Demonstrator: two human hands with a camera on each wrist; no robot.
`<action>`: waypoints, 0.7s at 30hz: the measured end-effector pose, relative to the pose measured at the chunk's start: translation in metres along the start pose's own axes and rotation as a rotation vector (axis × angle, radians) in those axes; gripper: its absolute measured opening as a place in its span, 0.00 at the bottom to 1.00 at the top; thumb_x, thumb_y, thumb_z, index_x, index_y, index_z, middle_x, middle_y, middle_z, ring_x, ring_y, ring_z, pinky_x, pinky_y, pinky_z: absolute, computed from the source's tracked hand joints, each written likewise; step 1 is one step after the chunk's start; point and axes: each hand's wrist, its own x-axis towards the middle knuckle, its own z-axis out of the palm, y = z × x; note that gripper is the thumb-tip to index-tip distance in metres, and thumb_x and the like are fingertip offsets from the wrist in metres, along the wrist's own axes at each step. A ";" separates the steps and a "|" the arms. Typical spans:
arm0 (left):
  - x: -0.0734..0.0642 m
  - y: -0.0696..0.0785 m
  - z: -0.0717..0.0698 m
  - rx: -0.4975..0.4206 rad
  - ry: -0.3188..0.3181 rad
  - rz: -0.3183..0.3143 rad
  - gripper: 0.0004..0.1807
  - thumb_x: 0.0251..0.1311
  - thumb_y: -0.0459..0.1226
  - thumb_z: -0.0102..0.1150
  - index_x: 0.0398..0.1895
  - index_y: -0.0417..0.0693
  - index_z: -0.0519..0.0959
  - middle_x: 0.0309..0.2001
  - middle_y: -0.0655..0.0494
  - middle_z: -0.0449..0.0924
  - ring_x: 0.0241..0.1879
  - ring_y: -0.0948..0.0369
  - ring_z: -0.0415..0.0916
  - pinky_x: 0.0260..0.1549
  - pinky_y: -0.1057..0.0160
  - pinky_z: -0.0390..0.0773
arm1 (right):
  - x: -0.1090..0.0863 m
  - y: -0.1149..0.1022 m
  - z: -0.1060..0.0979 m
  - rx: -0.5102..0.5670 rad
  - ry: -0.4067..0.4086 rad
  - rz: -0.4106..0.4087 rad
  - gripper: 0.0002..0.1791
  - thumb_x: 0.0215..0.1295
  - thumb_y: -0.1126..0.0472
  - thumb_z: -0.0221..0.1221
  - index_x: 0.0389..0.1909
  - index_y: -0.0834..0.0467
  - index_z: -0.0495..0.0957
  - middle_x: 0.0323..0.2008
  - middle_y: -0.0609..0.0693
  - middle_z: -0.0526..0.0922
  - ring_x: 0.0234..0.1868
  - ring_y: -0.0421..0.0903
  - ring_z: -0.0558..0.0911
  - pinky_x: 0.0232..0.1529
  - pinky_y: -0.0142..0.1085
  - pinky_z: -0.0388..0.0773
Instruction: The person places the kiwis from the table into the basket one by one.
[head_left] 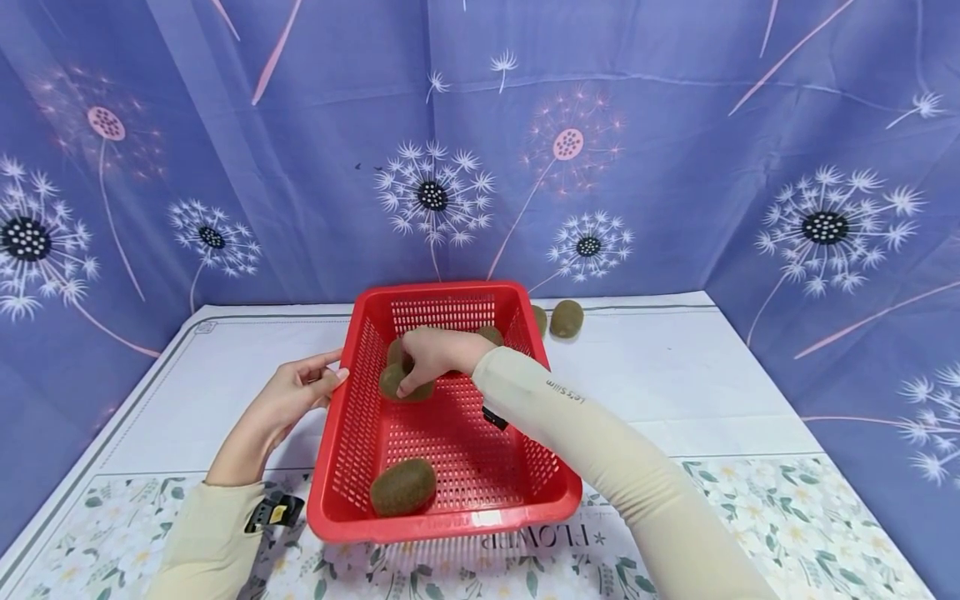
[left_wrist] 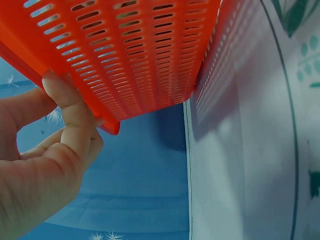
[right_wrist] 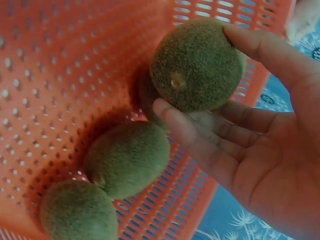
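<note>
A red plastic basket [head_left: 450,523] with slotted walls stands in the middle of the table. My left hand [head_left: 288,396] holds its left rim, thumb and fingertips at the edge; in the left wrist view the thumb tip meets the rim from outside. Inside the basket, my right hand [head_left: 438,350] pinches a brown fuzzy kiwi [right_wrist: 197,65] between thumb and fingers. Beneath and beside that fruit lie other kiwis, among them one kiwi [right_wrist: 128,159] and another kiwi [right_wrist: 78,210]. A single kiwi [head_left: 403,487] lies near the basket's front wall.
Behind the basket's right side, a kiwi [head_left: 566,319] sits on the table [head_left: 637,375], with a second kiwi [head_left: 540,319] partly hidden by the rim. Purple-blue dandelion cloth [head_left: 480,108] closes off the back and both sides. A floral-printed cloth [head_left: 780,517] covers the table's front.
</note>
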 end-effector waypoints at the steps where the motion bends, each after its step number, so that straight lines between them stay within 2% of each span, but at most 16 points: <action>1: 0.000 0.000 0.000 0.000 0.000 -0.003 0.31 0.69 0.37 0.52 0.72 0.36 0.57 0.34 0.54 0.76 0.30 0.63 0.79 0.37 0.65 0.80 | 0.000 0.000 0.002 0.011 -0.007 0.004 0.14 0.57 0.53 0.68 0.24 0.55 0.74 0.20 0.44 0.71 0.22 0.38 0.69 0.24 0.29 0.66; 7: 0.000 0.000 -0.001 0.007 0.000 -0.002 0.31 0.69 0.37 0.52 0.72 0.35 0.57 0.35 0.54 0.76 0.30 0.63 0.79 0.37 0.65 0.80 | 0.001 -0.001 0.007 0.016 -0.038 0.018 0.14 0.56 0.53 0.70 0.25 0.55 0.75 0.20 0.45 0.70 0.21 0.38 0.67 0.22 0.29 0.64; 10: 0.001 0.000 -0.001 0.004 -0.002 -0.002 0.31 0.70 0.37 0.52 0.72 0.35 0.57 0.35 0.55 0.76 0.30 0.63 0.79 0.37 0.65 0.80 | 0.001 -0.003 0.008 -0.026 -0.039 0.030 0.15 0.54 0.51 0.71 0.25 0.54 0.75 0.20 0.44 0.71 0.21 0.38 0.67 0.21 0.30 0.63; 16: 0.000 0.001 0.000 0.004 -0.010 -0.002 0.32 0.70 0.37 0.52 0.72 0.35 0.56 0.35 0.56 0.76 0.30 0.64 0.78 0.36 0.66 0.80 | 0.003 -0.003 0.013 -0.115 -0.039 0.048 0.19 0.52 0.50 0.72 0.20 0.53 0.71 0.18 0.42 0.66 0.20 0.38 0.63 0.21 0.29 0.59; 21: 0.000 0.001 0.000 0.000 -0.012 0.007 0.32 0.70 0.37 0.51 0.72 0.34 0.55 0.35 0.55 0.76 0.30 0.64 0.78 0.36 0.66 0.80 | 0.003 -0.002 0.015 -0.100 -0.023 0.049 0.15 0.52 0.51 0.72 0.23 0.54 0.77 0.19 0.43 0.71 0.22 0.38 0.67 0.22 0.28 0.63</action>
